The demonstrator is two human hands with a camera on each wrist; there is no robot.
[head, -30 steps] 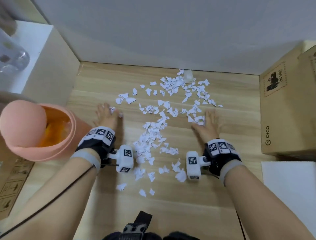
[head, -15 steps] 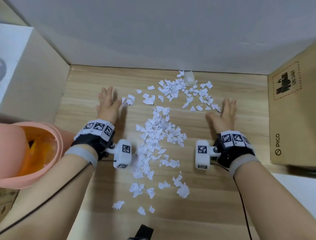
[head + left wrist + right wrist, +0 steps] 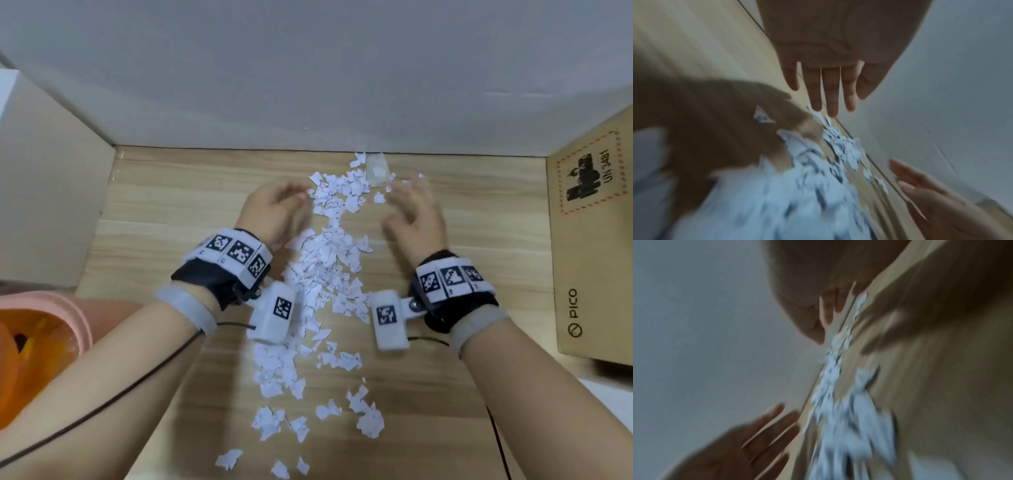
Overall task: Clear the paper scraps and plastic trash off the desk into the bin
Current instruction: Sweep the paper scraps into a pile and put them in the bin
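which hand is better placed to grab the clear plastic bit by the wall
Right. The right hand has its fingers just below the plastic piece; the left hand is beyond the paper scraps.

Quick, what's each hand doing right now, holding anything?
Left hand: open, fingers straight beside the paper scraps, holding nothing.
Right hand: open, fingers spread at the scraps' other side, holding nothing.
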